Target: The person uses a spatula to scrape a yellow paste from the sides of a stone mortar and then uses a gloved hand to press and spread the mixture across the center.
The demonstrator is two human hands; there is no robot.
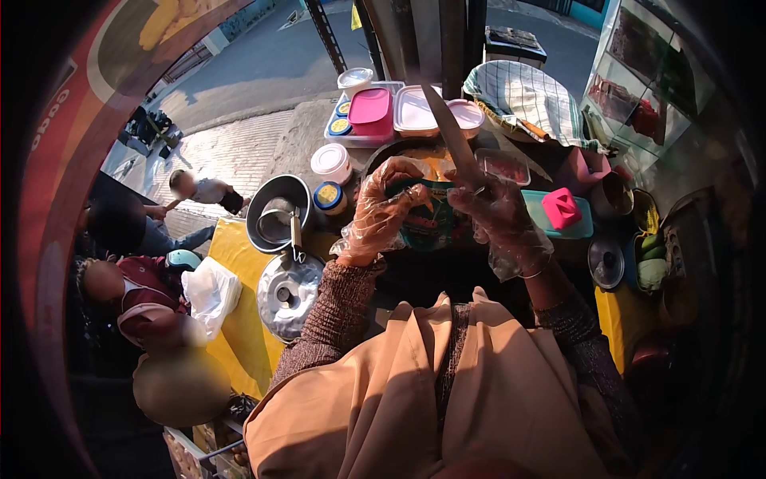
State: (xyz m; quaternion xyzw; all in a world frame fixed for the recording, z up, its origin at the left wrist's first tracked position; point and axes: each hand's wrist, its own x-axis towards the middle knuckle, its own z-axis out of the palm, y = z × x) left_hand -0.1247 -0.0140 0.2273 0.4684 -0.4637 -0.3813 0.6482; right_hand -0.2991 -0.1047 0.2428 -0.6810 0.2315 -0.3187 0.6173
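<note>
Both my hands wear clear plastic gloves. My right hand [504, 219] is closed round the handle of a knife [453, 132], whose long, broad blade points up and away from me. My left hand [384, 209] is beside it, fingers curled and pressed together near a small orange-brown bit; what they hold is not clear. Between and below the hands is a dark green patterned thing [432, 231], partly hidden, perhaps a packet. Behind the hands lies orange-coloured food [431, 160] in a dark round vessel, mostly covered by my hands.
Left are a metal pot [301, 191], a silver lid [289, 297], a blue-lidded jar [329, 197] and a white tub [331, 162]. Lidded boxes [371, 112] and a cloth-covered basket [527, 92] stand behind. Right is a pink container [561, 207]. People [144, 299] are at left.
</note>
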